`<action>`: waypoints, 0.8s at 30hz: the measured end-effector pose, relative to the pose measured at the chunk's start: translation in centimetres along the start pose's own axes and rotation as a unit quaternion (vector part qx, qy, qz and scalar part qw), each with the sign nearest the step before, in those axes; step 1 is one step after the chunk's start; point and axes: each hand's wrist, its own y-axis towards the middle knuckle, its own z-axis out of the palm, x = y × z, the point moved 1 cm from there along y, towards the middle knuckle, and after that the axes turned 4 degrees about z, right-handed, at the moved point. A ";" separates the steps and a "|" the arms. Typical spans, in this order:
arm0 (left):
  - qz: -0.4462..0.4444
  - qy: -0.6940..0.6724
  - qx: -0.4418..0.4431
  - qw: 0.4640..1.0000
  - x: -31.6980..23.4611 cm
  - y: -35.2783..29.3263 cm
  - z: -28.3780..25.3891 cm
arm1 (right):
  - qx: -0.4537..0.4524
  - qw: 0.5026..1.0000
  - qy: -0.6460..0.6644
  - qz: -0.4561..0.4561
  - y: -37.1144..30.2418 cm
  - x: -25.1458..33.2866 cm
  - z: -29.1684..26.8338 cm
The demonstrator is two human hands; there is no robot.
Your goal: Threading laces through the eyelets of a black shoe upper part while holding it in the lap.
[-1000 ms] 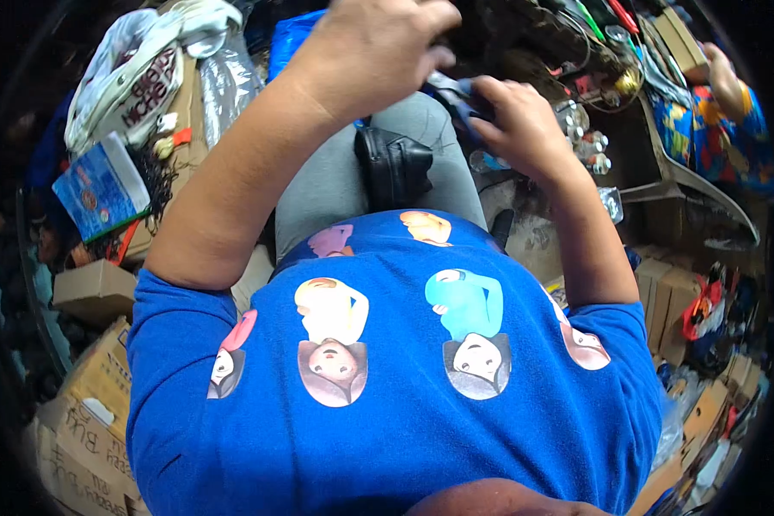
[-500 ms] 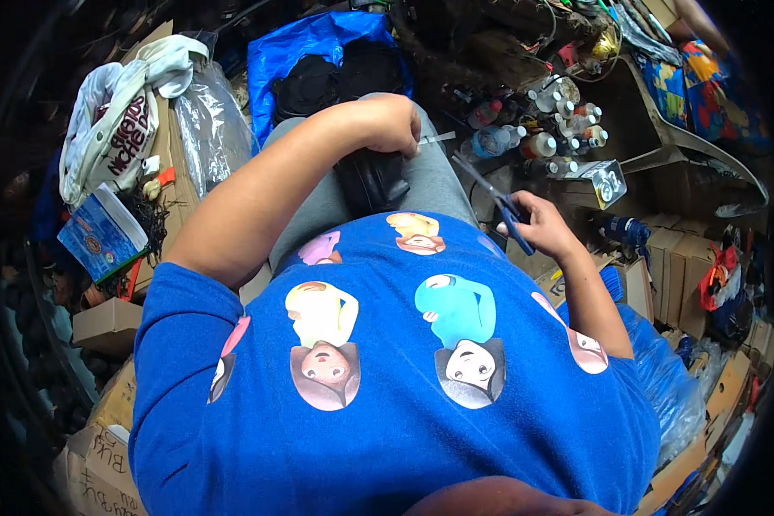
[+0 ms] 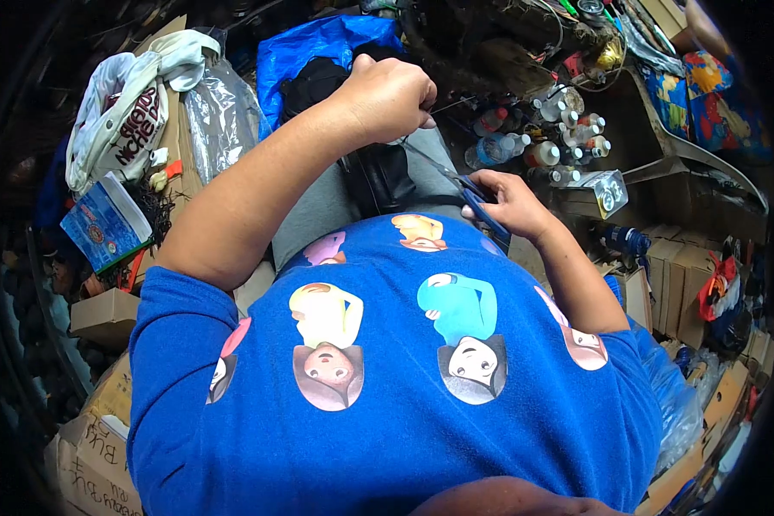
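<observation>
My left hand (image 3: 391, 96) is closed and raised above my lap, its fingertips pinched together. From them a thin pale strip (image 3: 452, 105) sticks out to the right, seen almost edge-on. My right hand (image 3: 514, 205) grips scissors (image 3: 482, 206) by their dark blue handles. The blades point up and left, toward the space just below my left hand. A shiny black item (image 3: 378, 182), perhaps a pouch, rests between my thighs under both hands. Part of it is hidden by my left wrist. What lies inside my left fingers cannot be made out.
Beyond my knees lie black items (image 3: 314, 86) on a blue plastic sheet (image 3: 318, 39). Several bottles (image 3: 542, 155) stand at the right, beside a clear-sided box (image 3: 609, 193). To the left are a white cloth bag (image 3: 138, 120), a blue booklet (image 3: 103, 222) and cardboard boxes (image 3: 103, 314).
My left hand has risen, moving farther from my body, and the strip has turned edge-on. The scissors have shifted left and slightly up, bringing their blades below my left hand.
</observation>
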 end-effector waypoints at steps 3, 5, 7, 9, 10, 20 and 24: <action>0.012 0.005 0.004 1.000 -0.3 -0.2 -0.4 | 0.011 1.000 -0.008 -0.008 1.0 0.1 0.2; 0.012 0.005 0.001 1.000 -0.3 -0.4 -0.5 | 0.017 1.000 -0.014 -0.004 1.2 0.8 0.1; 0.013 0.004 -0.002 1.000 -0.4 -0.5 -0.6 | 0.013 1.000 -0.020 -0.013 1.4 0.9 0.1; 0.021 0.006 -0.010 1.000 -0.5 -0.5 -0.6 | 0.008 0.999 -0.025 -0.023 1.4 1.0 0.1; 0.021 0.006 -0.011 1.000 -0.5 -0.5 -0.7 | 0.010 1.000 -0.019 -0.014 1.3 1.3 0.1; 0.003 -0.015 -0.003 1.000 -0.2 -0.6 -0.7 | 0.004 1.000 -0.018 0.006 0.4 2.1 0.1; 0.022 -0.010 0.002 1.000 -0.8 -0.7 -0.8 | 0.009 0.997 -0.078 -0.011 1.2 1.7 0.4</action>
